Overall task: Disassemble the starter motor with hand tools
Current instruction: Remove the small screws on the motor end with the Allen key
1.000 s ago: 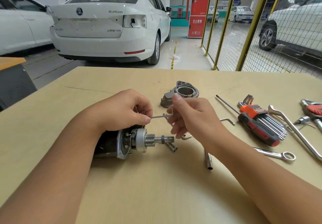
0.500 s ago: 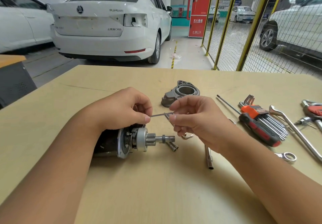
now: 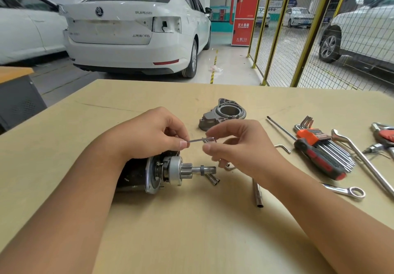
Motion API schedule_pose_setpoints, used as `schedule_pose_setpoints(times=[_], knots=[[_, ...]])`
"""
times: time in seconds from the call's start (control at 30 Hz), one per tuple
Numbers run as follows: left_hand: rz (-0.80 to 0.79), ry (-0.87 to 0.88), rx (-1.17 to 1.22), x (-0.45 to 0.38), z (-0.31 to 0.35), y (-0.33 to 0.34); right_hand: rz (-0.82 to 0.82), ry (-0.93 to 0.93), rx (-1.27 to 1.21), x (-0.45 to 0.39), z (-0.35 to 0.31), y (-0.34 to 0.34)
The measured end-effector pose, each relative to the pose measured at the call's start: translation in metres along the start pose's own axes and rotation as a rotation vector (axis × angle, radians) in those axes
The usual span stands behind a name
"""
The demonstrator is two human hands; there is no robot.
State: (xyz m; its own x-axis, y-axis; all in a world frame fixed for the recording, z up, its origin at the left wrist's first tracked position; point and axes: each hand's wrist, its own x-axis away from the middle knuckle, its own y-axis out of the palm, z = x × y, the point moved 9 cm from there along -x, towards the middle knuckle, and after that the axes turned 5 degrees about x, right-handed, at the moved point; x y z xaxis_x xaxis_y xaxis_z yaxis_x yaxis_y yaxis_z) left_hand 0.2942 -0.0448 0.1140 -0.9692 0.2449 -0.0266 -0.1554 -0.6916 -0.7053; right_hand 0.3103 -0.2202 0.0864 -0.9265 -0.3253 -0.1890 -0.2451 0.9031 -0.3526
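The starter motor (image 3: 149, 172) lies on its side on the wooden table (image 3: 191, 231), its pinion gear and shaft (image 3: 198, 170) pointing right. Its removed nose housing (image 3: 223, 114) sits behind. My left hand (image 3: 149, 135) hovers over the motor body and pinches one end of a thin L-shaped hex key (image 3: 200, 140). My right hand (image 3: 241, 145) pinches the key's bent end between thumb and forefinger, just above the shaft. A small socket (image 3: 212, 178) lies under the shaft tip.
To the right lie a hex key set in an orange holder (image 3: 319, 139), a red-black screwdriver (image 3: 319, 158), a combination wrench (image 3: 349, 192), a bent bar wrench (image 3: 362, 158), a socket extension (image 3: 258, 192) and a loose hex key (image 3: 282, 148). Cars and a yellow mesh fence stand beyond the table.
My right hand turned the hex key's bent end from pointing up to lying level and shifted its grip; my left hand kept its pinch on the other end.
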Motion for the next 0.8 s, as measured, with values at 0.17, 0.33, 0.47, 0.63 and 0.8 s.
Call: schedule_pose_setpoints(times=[0.17, 0.33, 0.47, 0.63, 0.8], knots=[[-0.009, -0.001, -0.012, -0.001, -0.001, 0.000, -0.041, 0.124, -0.026, 0.001, 0.008, 0.004], [0.000, -0.013, -0.013, -0.002, -0.002, 0.000, 0.013, 0.024, -0.078, 0.001, 0.000, 0.002], [0.010, -0.012, -0.027, -0.002, -0.002, -0.001, 0.044, -0.086, -0.081, 0.000, -0.008, 0.003], [0.162, -0.059, -0.048, 0.003, -0.021, -0.024, 0.032, -0.090, 0.012, -0.001, -0.001, 0.003], [0.090, -0.345, -0.043, 0.021, -0.065, -0.040, -0.007, -0.088, 0.038, 0.000, -0.001, 0.009]])
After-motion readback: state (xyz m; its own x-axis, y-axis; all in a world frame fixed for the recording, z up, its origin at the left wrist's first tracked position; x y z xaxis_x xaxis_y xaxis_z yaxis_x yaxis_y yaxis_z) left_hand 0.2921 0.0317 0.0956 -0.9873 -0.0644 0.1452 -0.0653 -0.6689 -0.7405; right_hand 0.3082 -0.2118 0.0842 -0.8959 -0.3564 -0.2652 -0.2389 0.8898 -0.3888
